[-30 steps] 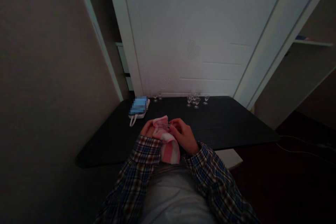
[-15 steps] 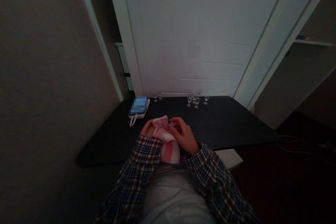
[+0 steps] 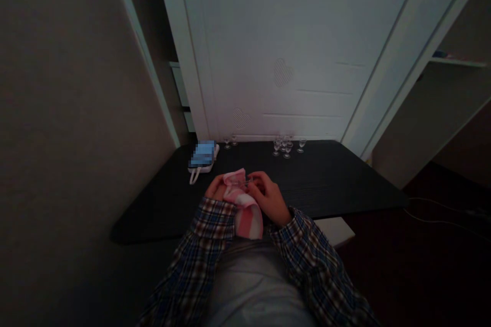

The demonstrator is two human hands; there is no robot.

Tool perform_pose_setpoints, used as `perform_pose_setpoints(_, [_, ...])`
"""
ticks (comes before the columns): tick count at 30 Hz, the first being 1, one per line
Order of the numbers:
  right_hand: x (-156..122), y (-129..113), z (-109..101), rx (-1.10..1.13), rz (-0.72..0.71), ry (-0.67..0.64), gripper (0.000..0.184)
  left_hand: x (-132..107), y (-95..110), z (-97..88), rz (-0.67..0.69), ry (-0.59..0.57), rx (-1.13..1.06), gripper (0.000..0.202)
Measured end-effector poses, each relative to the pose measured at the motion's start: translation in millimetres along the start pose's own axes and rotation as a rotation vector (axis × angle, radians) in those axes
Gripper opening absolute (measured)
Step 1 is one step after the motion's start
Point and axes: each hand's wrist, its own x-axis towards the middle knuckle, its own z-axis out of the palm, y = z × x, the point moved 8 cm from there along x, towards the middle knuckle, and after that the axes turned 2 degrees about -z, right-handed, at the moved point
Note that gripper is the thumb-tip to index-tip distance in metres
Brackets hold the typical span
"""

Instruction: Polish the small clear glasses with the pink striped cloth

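A pink and white cloth [image 3: 248, 219] drapes over my left hand [image 3: 216, 188], which is closed around it near the table's front edge. In the cloth lies the bowl of a small stemmed glass [image 3: 244, 183], on its side. My right hand [image 3: 267, 195] pinches the glass by its foot end, thumb and fingers together. The cloth's lower end hangs toward my body. Cloth and fingers hide part of the glass and most of my left fingers.
Small stemmed glasses [image 3: 287, 150] stand in a group at the back of the dark table [image 3: 326, 179], with two more [image 3: 227, 143] at back left. A phone with a blurred screen [image 3: 203, 153] rests on a white device with a strap. Behind is a white panel [image 3: 268, 61].
Both hands stay in nearly the same place. The glass shifts very slightly between the cloth and my right fingers.
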Motion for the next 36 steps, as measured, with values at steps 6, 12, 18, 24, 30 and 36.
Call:
perform_pose_setpoints(6, [-1, -2, 0, -0.001, -0.015, 0.002, 0.033, -3, 1, 1.8, -0.043, -0.001, 0.025, 0.011])
perform_pose_setpoints(12, [-1, -3, 1, -0.017, -0.011, -0.007, 0.028, -9, 12, 4.8, 0.044, 0.011, 0.085, 0.011])
perform_pose_setpoints(18, [0, 0, 0, -0.038, 0.020, 0.001, 0.023, -8, 9, 4.1, -0.010, 0.003, 0.078, 0.008])
perform_pose_setpoints(24, [0, 0, -2, -0.033, 0.009, 0.020, 0.029, -6, 5, 2.6, -0.029, -0.011, 0.047, 0.014])
perform_pose_setpoints(30, [-1, -1, 0, -0.023, -0.017, 0.000, 0.034, -3, 3, -0.9, -0.033, 0.038, 0.053, 0.011])
perform_pose_setpoints(36, [1, 2, 0, -0.045, 0.007, 0.007, 0.028, -6, 6, 3.1, -0.029, 0.011, 0.060, 0.007])
